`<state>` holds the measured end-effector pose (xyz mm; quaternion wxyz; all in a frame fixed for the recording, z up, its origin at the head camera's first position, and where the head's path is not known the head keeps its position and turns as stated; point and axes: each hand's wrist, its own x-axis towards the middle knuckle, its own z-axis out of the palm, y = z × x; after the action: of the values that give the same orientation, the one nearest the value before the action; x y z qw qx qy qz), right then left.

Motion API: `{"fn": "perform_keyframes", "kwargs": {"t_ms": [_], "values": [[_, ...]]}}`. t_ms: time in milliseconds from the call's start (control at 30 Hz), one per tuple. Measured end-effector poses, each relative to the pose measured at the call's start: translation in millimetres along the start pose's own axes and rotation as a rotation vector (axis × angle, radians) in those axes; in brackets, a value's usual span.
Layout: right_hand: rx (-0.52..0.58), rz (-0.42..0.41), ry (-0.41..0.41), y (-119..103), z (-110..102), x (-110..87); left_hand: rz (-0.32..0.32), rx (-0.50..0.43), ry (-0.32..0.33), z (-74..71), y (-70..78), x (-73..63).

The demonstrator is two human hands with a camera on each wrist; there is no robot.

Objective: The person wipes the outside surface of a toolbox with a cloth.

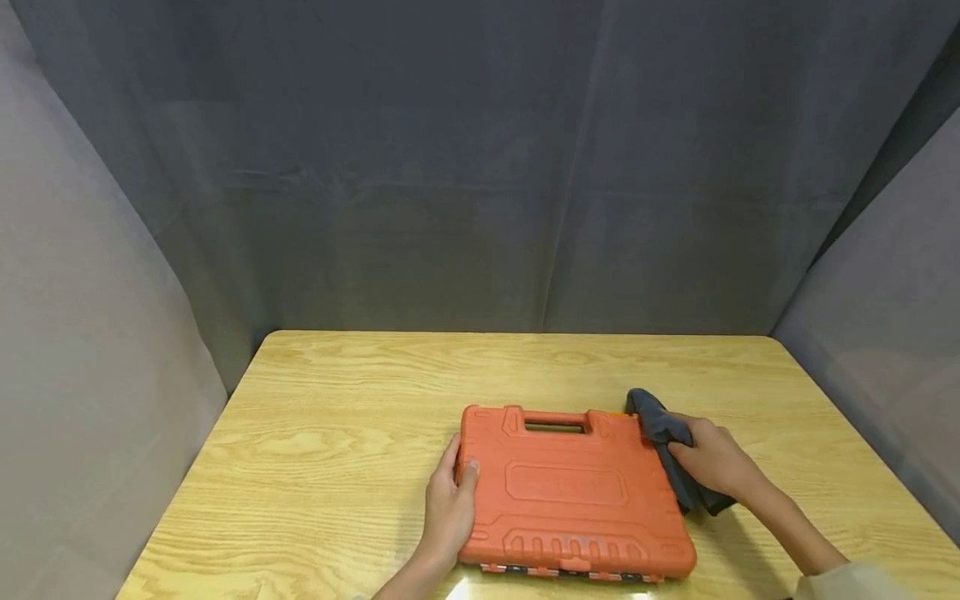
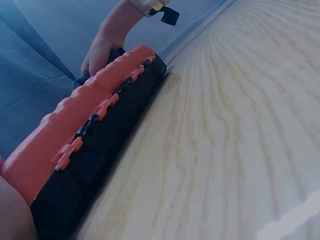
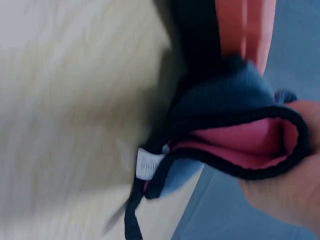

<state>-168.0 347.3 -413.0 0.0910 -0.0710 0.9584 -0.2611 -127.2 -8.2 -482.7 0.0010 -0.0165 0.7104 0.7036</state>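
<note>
An orange-red plastic tool case [image 1: 564, 483] lies on the wooden table, its built-in handle pointing to the far side. The left wrist view shows its black lower half [image 2: 107, 145] and a row of hinges along the near side. My left hand [image 1: 448, 504] grips the case's left edge, thumb on top and other fingers down the side, partly hidden. In my right hand [image 1: 712, 458] is a folded dark grey-blue cloth [image 1: 678, 471], held against the case's right side. The right wrist view reveals the cloth's pink inside, black edging and white tag [image 3: 149, 164].
The wood-grain table [image 1: 315, 467] extends to the left of the case and behind it. A dark grey curtain [image 1: 420, 183] hangs at the table's back edge, with lighter panels [image 1: 82, 333] on both sides.
</note>
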Motion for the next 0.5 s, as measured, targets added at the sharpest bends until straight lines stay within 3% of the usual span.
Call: {"fn": "perform_keyframes", "kwargs": {"t_ms": [200, 500], "values": [[-0.011, 0.068, 0.034, -10.5, 7.2, -11.8, -0.002, -0.007, -0.001, 1.1, 0.3, -2.4], [0.018, 0.175, 0.021, -12.2, 14.0, -36.7, -0.005, 0.012, 0.008, -0.1, 1.7, -1.3]]}}
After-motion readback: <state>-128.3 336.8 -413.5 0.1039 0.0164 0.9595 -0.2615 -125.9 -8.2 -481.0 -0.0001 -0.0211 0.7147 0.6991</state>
